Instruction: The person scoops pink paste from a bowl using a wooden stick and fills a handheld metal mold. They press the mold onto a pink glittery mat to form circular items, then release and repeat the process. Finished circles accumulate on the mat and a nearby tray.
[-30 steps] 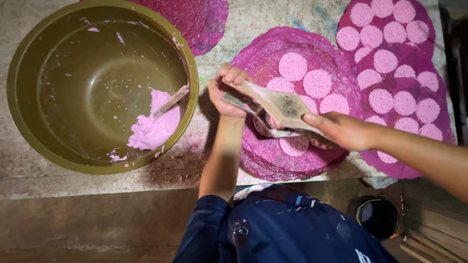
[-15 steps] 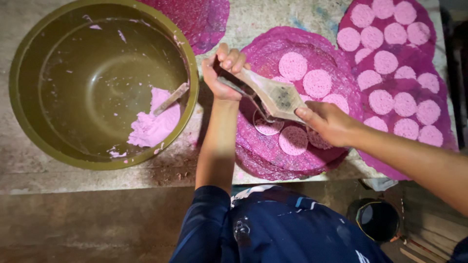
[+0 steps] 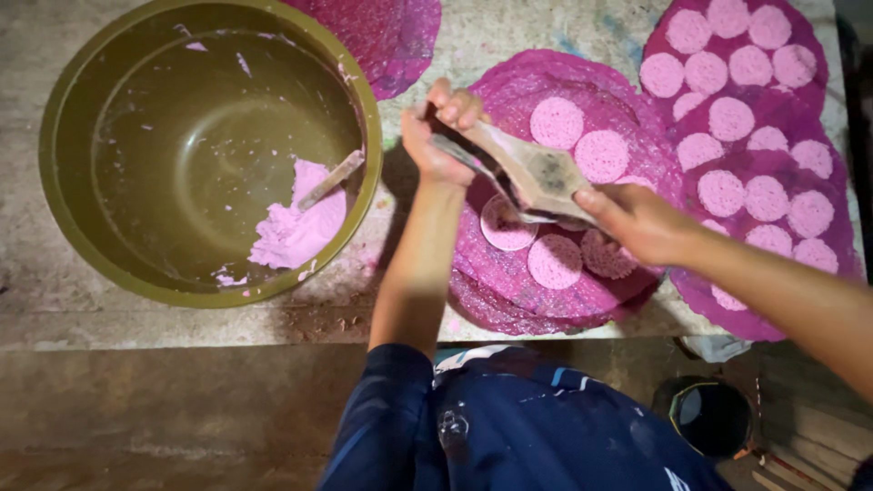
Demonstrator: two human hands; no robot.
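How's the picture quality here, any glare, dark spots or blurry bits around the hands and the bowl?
Head view: soft glare on the wet inside of the bowl; a dark shadow falls on the table between the bowl and the left hand; the wooden tool and right hand look slightly soft; the lower edge is dim, and the bucket there is hard to make out.

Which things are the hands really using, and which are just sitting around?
In use:
left hand and right hand, both holding the wooden press
pink discs under it
purple sheet they lie on

Sitting around:
big green bowl with pink dough and a stick
small dark pot on the floor
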